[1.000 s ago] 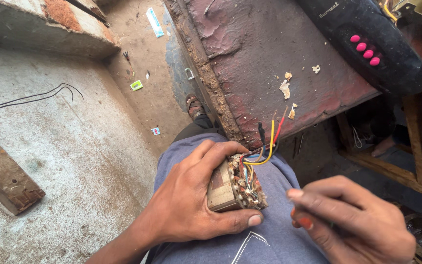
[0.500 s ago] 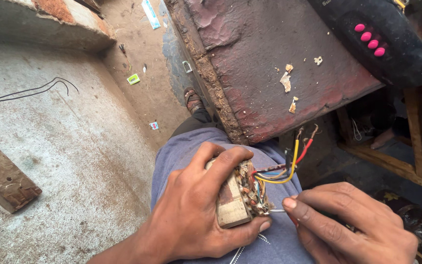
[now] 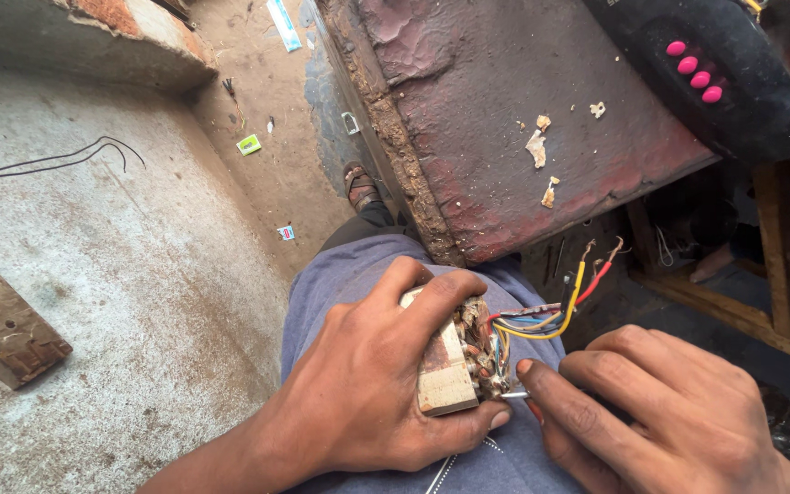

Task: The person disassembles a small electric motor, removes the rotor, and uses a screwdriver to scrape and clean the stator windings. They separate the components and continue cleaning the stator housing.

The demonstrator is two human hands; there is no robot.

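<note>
My left hand [image 3: 372, 384] grips a small transformer [image 3: 454, 361] with a pale paper-wrapped core and copper windings, held over my lap in grey-blue cloth [image 3: 340, 274]. Yellow, red and blue wires [image 3: 560, 311] arc out of it toward the right, their bare ends pointing up. My right hand [image 3: 669, 412] pinches a thin metal-tipped tool [image 3: 516, 395] whose tip touches the transformer's lower wiring. What the tool's handle looks like is hidden inside my fingers.
A worn dark-red table top [image 3: 523, 110] with crumbling edge and pale scraps lies just ahead. A black device with pink buttons [image 3: 715, 73] rests at its right. Concrete slab [image 3: 93, 274] at left, black wire [image 3: 48, 160] on it, dirt floor with litter beyond, my sandalled foot [image 3: 358, 183].
Both hands have shifted slightly right and lower in view. My right hand has closed in, bringing the tool tip against the transformer's wiring.
</note>
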